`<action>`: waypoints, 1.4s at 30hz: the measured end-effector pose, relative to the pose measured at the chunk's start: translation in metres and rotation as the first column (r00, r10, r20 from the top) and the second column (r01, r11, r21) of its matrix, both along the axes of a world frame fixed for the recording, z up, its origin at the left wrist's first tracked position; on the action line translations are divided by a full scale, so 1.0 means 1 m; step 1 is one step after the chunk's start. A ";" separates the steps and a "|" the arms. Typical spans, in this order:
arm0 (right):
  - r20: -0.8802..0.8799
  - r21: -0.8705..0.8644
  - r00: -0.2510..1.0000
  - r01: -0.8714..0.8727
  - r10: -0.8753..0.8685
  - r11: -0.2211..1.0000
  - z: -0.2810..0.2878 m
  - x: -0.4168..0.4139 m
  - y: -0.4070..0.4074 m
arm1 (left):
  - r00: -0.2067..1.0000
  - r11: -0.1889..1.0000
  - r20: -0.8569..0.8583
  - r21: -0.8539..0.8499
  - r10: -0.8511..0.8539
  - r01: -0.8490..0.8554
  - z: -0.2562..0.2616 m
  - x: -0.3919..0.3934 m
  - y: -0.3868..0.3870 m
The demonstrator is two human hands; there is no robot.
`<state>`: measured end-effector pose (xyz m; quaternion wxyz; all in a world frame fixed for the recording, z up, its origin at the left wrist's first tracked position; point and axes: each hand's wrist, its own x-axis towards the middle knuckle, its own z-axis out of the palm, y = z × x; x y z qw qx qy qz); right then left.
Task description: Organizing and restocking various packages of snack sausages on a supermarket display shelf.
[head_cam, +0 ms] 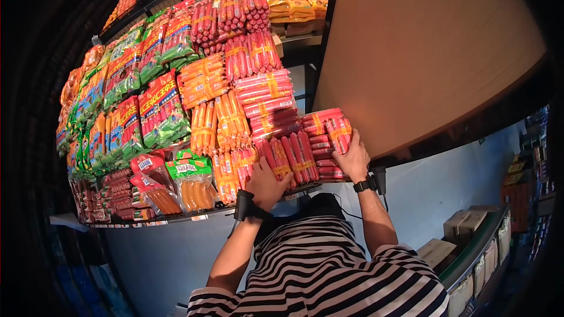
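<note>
My right hand (354, 157) is around the outer end of a bundle of red-wrapped sausages (339, 134), bound with a yellow band. This bundle is on top of a stack of red sausage bundles (324, 154) at the display's right corner. At the front edge, my left hand (269, 185) lies against upright red sausage bundles (282, 155), fingers spread and thumb to the right. Just left of it stand orange-and-red sausage packs (229, 171). Farther in are orange-wrapped bundles (205, 79) and more red bundles (266, 86).
Green-and-red bagged sausages (163, 110) fill the display's left side. Vacuum packs of brown sausages (194, 185) lie along its front. A large brown panel (423, 61) rises at the right. Behind me on the right, cardboard boxes (469, 222) sit in a green-edged case.
</note>
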<state>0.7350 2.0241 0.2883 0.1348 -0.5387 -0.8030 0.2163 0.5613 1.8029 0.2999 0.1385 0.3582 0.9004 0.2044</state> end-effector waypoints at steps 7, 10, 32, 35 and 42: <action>-0.070 -0.064 0.997 0.006 -0.011 0.998 0.045 -0.012 -0.011 | 0.997 0.996 0.011 -0.060 0.070 -0.069 -0.009 -0.001 0.015; -0.010 -0.032 1.000 -0.006 0.005 0.999 0.029 -0.017 -0.013 | 0.997 0.997 0.006 -0.036 0.073 -0.073 -0.007 0.000 0.015; 0.121 -0.008 0.990 -0.068 0.069 0.998 -0.019 0.005 0.002 | 0.990 0.991 -0.086 0.083 0.111 -0.104 -0.033 0.010 0.008; 0.127 -0.015 0.990 -0.059 0.060 0.998 -0.013 -0.001 0.003 | 0.994 0.991 -0.028 0.080 0.109 -0.106 -0.028 0.010 0.003; 0.049 0.030 0.997 -0.062 0.061 0.998 0.043 -0.016 -0.019 | 0.995 0.998 0.082 0.030 0.055 -0.058 0.002 0.002 -0.006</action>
